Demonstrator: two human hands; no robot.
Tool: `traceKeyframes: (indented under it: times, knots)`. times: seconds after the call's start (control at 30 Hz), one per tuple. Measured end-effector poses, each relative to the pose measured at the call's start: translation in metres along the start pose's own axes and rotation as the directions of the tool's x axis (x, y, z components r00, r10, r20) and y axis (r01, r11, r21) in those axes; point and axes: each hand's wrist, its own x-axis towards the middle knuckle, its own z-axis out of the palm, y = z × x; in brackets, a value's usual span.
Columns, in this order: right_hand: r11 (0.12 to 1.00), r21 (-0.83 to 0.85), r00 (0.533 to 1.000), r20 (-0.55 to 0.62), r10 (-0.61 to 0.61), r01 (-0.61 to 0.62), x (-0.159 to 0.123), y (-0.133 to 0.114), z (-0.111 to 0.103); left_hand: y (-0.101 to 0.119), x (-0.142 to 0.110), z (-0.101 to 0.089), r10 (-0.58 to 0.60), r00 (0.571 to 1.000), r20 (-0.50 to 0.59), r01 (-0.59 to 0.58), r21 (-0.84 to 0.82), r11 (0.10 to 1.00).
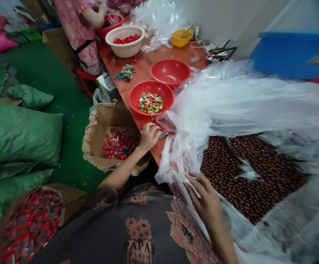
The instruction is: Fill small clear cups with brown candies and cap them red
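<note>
My left hand [149,138] is at the table's near edge, its fingers closed on a small clear plastic tube [163,134] that looks reddish at the far end. Just beyond it stands a red bowl [137,96] with small shiny wrapped pieces [151,103]. My right hand [205,198] lies with fingers apart on the rim of a large clear plastic bag [187,154]. Inside that bag is a heap of small round brown balls [247,157], with a clear scrap of plastic [249,171] on top.
Left of the table are a torn cardboard box [93,146] of red-capped packs and green sacks [21,132]. Farther along stand another red bowl [170,71], a white basin [124,49], a yellow basket [181,37] and a co-worker [78,25]. A blue bin [288,55] is at right.
</note>
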Motion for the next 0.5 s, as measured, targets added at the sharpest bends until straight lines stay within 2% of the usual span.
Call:
traceKeyframes:
  times: [0.03,0.1,0.2,0.27,0.43,0.5]
  knots:
    - [1.0,0.006,1.0,-0.009,0.002,-0.002,0.001,-0.001,0.0,0.009,0.007,0.006,0.068,0.993,0.096,-0.073,0.047,0.996]
    - [1.0,0.007,0.999,-0.031,0.006,-0.006,0.0,-0.003,-0.002,0.018,0.014,0.014,0.127,0.96,0.249,-0.165,0.139,0.976]
    - [0.999,-0.009,0.996,-0.088,0.034,-0.035,-0.007,-0.003,-0.008,0.013,0.007,0.009,0.159,0.934,0.319,-0.234,0.21,0.949]
    - [0.996,-0.012,0.988,-0.131,0.082,-0.084,-0.016,-0.001,-0.013,-0.003,-0.008,-0.007,0.165,0.942,0.291,-0.239,0.239,0.941]
    - [0.979,0.008,0.955,-0.216,0.201,-0.204,-0.035,0.008,-0.028,-0.059,-0.037,-0.064,0.129,0.99,0.057,-0.14,0.305,0.942]
    - [0.974,0.03,0.933,-0.28,0.224,-0.224,-0.034,0.005,-0.041,-0.061,-0.038,-0.082,0.155,0.987,-0.04,-0.137,0.296,0.945]
